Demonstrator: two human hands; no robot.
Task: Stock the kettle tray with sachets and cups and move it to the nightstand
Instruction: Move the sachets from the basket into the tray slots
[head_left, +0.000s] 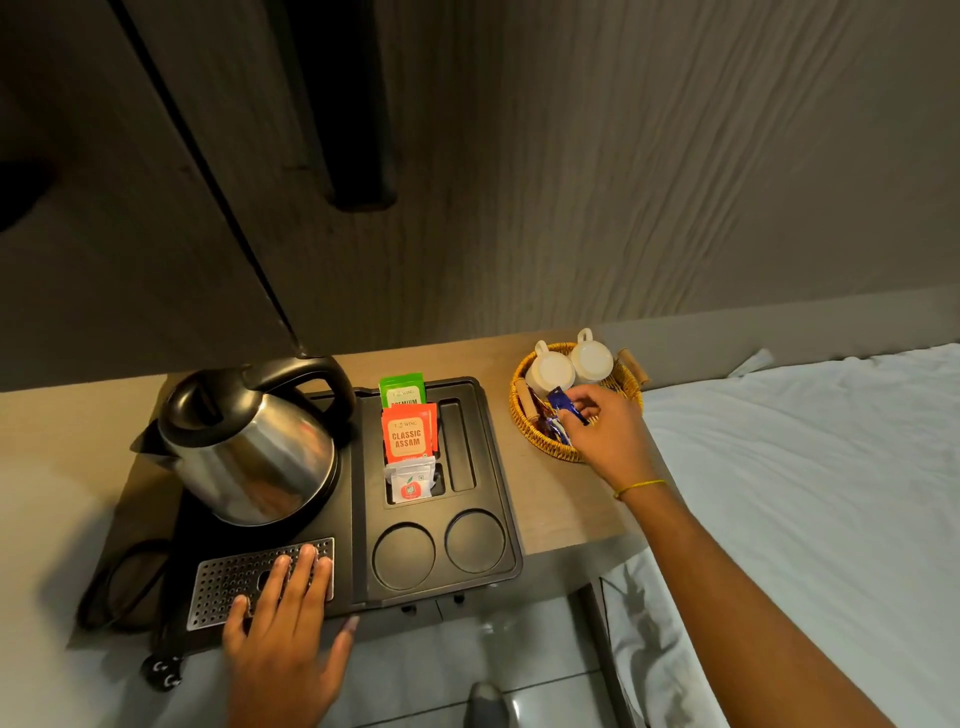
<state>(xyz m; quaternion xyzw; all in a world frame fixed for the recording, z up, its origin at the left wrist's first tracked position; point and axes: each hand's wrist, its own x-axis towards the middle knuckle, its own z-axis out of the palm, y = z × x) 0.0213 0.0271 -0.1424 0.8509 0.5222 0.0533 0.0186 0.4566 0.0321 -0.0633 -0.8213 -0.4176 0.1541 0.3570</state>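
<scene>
1. Sitting on the wooden worktop (563, 499), the black kettle tray (511, 519) carries a steel kettle (249, 441) on its left half.
2. Its upright slot holds a green sachet (402, 392), an orange sachet (408, 439) in front of it and a white sachet (411, 483) nearest the camera; the long slot beside them and both round cup wells (404, 555) are bare.
3. The left hand (283, 618) lies flat, fingers spread, on the tray's perforated drip grille (228, 582).
4. The right hand (605, 434) reaches into the wicker basket (524, 421) just right of the tray, fingertips pinched on a blue sachet (563, 408).
5. Two white cups (571, 366) lie in the basket's far side.
6. A white bed (805, 493) borders the worktop on the right.
</scene>
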